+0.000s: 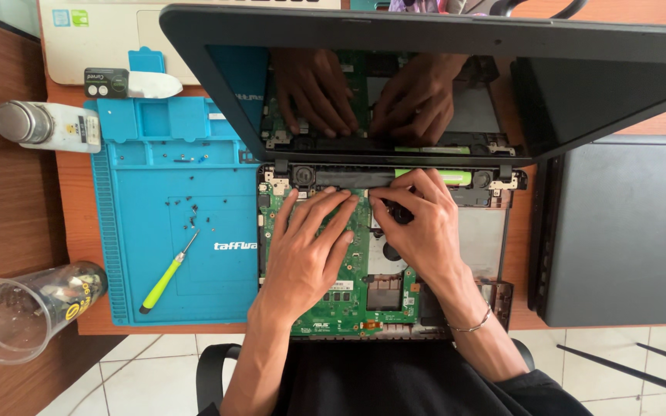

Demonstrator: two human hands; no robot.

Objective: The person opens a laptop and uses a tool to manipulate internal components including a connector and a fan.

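a: where are the hands?

b: both lie on the opened laptop [495,246], on its green motherboard [341,296]. the left hand [306,250] is flat, fingers spread and extended, pressing down near the hinge edge; it grips nothing, it looks like it steadies the board.

a: and the other?

b: the right hand [425,231] sits just beside the left, fingers curled toward a small dark part by the fan area. i cannot tell if it pinches anything or just pushes; the fingertips hide it.

a: what's past the fingertips?

b: the hinge bar, then the tilted-back screen [595,85], dark enough to mirror both hands. propped open like that, it leaves the board reachable.

a: tools?

b: well off to the left of the left hand, a blue repair mat [156,270] with a yellow-green screwdriver [165,277] lying on it and loose small screws [193,216] scattered beyond it, likely kept on the mat so they don't roll off. farther left, a clear plastic cup [17,312] lying on its side and a white bottle [48,125].

a: right side?

b: a dark grey panel [626,231] lies beside the right hand's wrist side, set apart on the wooden desk [71,208].
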